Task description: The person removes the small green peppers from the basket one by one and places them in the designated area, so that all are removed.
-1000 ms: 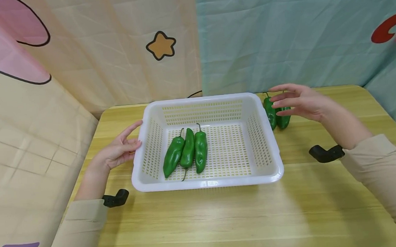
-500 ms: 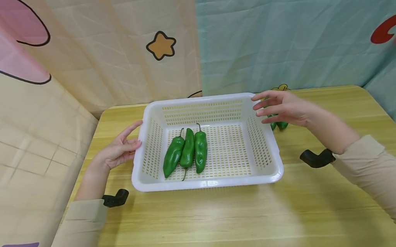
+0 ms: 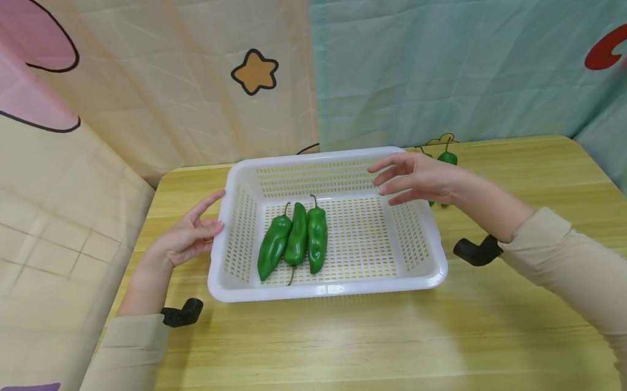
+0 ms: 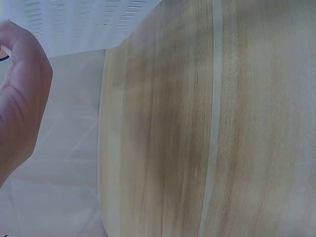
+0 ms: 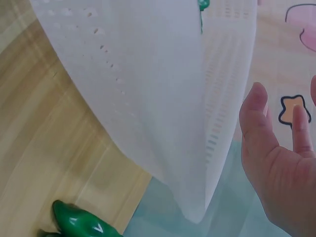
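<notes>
A white slotted basket (image 3: 329, 289) stands on the table with three green peppers (image 3: 296, 235) side by side in its left half. My left hand (image 3: 186, 237) touches the basket's left rim, thumb and fingers spread at its edge. Over the basket's right end hangs my right hand (image 3: 419, 178), fingers apart and holding nothing. Behind that hand, right of the basket, is a green pepper (image 3: 447, 158), with part of another one mostly hidden. The right wrist view shows my right hand (image 5: 279, 168) beside the basket wall (image 5: 168, 98), and a pepper (image 5: 81, 221) on the table.
The wooden table (image 3: 326, 354) reaches toward me in front of the basket. Patterned cloth (image 3: 418, 52) hangs along the table's back edge, and more cloth (image 3: 30, 242) hangs at the left. Black curved pieces (image 3: 478, 251) sit at both wrists.
My right hand has moved left, from above the peppers beside the basket to over the basket's right end, uncovering part of one pepper. My left hand and the basket have stayed put.
</notes>
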Demonstrator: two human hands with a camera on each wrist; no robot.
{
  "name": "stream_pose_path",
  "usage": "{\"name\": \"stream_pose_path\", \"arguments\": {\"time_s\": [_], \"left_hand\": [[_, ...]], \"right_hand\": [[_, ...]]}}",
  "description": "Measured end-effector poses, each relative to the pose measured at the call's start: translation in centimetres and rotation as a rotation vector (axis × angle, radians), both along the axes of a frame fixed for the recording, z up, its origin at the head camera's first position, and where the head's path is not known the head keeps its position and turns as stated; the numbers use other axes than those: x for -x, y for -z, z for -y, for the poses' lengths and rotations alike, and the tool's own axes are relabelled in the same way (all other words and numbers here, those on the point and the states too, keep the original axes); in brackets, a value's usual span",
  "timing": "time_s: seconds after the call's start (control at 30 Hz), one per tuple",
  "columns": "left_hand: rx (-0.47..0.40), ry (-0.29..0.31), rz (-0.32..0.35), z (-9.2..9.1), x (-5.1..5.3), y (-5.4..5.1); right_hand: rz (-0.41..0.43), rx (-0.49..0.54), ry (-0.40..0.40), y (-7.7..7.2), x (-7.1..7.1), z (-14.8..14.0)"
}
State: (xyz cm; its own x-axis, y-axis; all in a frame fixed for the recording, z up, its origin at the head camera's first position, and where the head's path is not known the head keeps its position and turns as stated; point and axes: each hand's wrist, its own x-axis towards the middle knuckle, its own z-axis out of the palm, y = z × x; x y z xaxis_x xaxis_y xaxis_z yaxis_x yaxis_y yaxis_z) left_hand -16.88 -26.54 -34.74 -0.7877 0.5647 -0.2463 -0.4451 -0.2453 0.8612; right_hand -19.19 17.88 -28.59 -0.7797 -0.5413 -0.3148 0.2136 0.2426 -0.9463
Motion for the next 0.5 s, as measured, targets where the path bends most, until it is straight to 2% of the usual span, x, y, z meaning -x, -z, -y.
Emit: {"name": "stream_pose_path", "arguments": {"time_s": [0.5], "left_hand": [[-0.010,0.007,-0.005,0.0,0.1,0.1]], "right_hand": [[-0.012,-0.031,-0.042,0.0,0.5,2.8]]}}
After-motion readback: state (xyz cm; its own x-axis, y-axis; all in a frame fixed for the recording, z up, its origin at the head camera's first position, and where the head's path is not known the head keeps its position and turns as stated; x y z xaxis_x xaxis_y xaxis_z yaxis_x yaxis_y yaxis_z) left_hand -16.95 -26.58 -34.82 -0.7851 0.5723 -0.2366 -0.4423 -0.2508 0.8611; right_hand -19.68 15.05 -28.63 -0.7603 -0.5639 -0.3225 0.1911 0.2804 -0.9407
